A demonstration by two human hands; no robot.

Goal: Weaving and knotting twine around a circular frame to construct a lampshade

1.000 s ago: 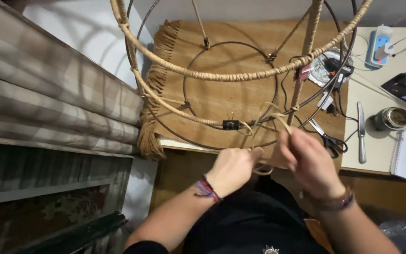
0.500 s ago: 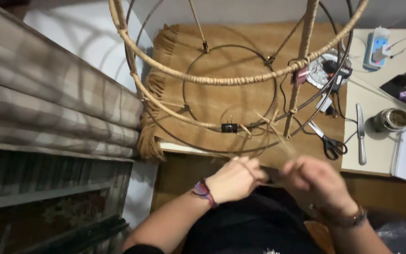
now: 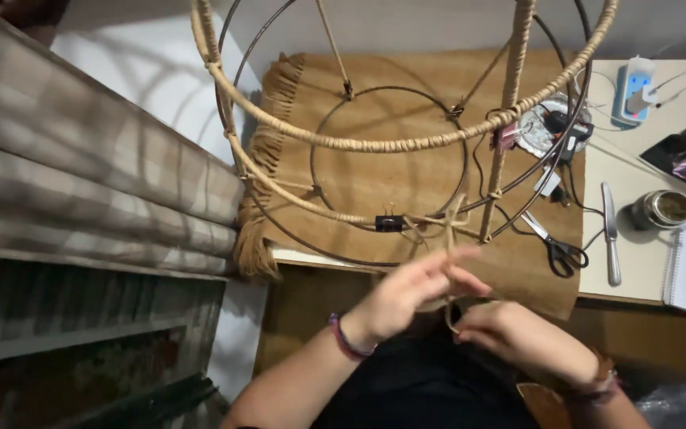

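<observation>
Cord: jute strand (image 3: 452, 262) ran near-to-far from hands up to wire lampshade frame (image 3: 406, 143).
Left hand (image 3: 406, 294): pinched strand, nearer the frame.
Right hand (image 3: 510, 334): gripped the strand's near end.

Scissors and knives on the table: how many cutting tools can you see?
2: black-handled scissors on the brown mat's right edge, and a table knife beside them on the bare tabletop. Clutter behind may hide more.
</observation>
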